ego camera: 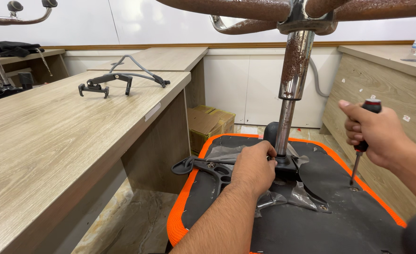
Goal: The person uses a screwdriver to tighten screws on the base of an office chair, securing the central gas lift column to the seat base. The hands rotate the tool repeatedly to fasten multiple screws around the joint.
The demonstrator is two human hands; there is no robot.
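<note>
Screwdriver (360, 153) stands upright in your closed right hand (375, 131), tip on the seat's (339, 221) right-edge screw (354, 189), while your left hand (254, 169) presses the bracket (208, 168).

left hand (252, 168) palm-down, pressing, right hand (376, 133) fisted, raised

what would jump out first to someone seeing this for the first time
An upturned office chair fills the lower middle: its black seat underside with orange rim faces up, and a rust-speckled chrome column rises from it to the top edge. The left hand rests on the black mechanism at the column's foot, while the right hand holds a screwdriver, tip down on a screw at the right.
</note>
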